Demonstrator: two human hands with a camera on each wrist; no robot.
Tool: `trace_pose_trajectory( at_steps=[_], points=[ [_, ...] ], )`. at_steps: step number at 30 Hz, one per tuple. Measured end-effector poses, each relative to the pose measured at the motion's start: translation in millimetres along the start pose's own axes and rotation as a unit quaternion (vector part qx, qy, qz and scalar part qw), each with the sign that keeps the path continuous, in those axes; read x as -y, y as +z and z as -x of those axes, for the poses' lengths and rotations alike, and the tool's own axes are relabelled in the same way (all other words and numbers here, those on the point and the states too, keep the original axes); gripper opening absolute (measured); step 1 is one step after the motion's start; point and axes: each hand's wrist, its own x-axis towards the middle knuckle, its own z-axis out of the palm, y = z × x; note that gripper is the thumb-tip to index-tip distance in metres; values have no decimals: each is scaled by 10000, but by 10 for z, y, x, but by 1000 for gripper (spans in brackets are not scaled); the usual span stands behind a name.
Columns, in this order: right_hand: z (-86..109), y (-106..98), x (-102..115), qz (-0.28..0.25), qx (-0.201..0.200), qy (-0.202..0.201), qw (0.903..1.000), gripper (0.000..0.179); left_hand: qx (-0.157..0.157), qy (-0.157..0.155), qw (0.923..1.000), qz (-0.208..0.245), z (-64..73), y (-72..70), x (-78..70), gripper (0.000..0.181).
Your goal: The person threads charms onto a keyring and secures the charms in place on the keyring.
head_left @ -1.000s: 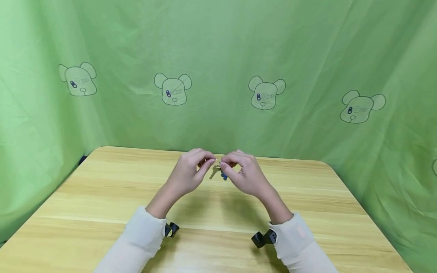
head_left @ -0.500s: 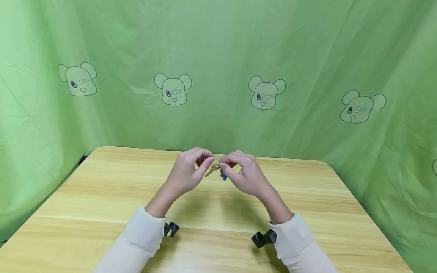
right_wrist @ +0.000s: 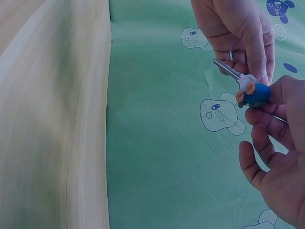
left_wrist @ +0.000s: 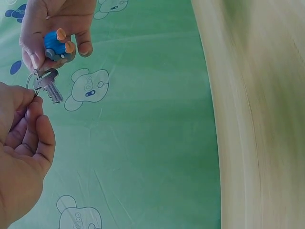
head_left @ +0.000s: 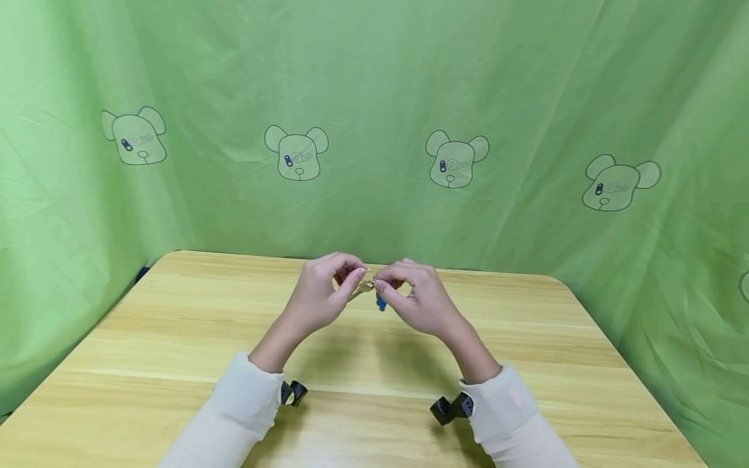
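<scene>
Above the table, my left hand (head_left: 318, 292) pinches the thin metal key ring (left_wrist: 29, 80) between thumb and forefinger. Facing it, my right hand (head_left: 418, 296) pinches the keychain at the ring's other side, where the small link is mostly hidden by the fingertips. A key (left_wrist: 51, 87) hangs from the ring between both hands, tilted toward the left hand in the head view. Under the right fingers dangles a blue charm (left_wrist: 55, 45) with orange feet-like ends, also seen in the right wrist view as a blue charm (right_wrist: 257, 94) overlapping the key (right_wrist: 231, 71).
The wooden table (head_left: 374, 429) with rounded far corners lies under both hands. A green curtain (head_left: 374, 214) with printed bear heads surrounds its back and sides. Black wrist cameras (head_left: 450, 409) sit on the inner side of each cuff.
The key has swung left and up toward the left hand. The left hand shifted slightly left, then stayed; the blue charm moved slightly left below the right fingers.
</scene>
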Motion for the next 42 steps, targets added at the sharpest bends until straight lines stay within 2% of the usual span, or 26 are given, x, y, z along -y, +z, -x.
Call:
trace_pose_trajectory(
  at_steps=[18, 22, 25, 30, 34, 39, 42],
  points=[
    [-4, 0, -33, 52, 198, 35, 9998, 10, -7, -194, 9998, 78, -15, -6, 15, 7],
    [-3, -25, -37, 22, 401, 139, 9991, 10, 35, -242, 9997, 88, -11, -4, 27, 6],
    [-4, -48, -23, -31, 702, 315, 9970, 10, 119, -356, 9993, 91, -5, -3, 36, 6],
    [-12, -70, -9, -194, 1207, 630, 9905, 7, 313, -610, 9976, 81, 12, -10, 54, 6],
    [-16, -69, -30, -256, 1444, 728, 9865, 6, 569, -1012, 9931, 145, 27, -21, 67, 8],
    [-11, -60, -75, -223, 1663, 800, 9826, 6, 1014, -1640, 9809, 252, 36, -21, 97, 8],
    [0, -59, -104, -226, 1802, 821, 9799, 7, 1276, -1900, 9730, 312, 43, -14, 128, 8]
  ],
)
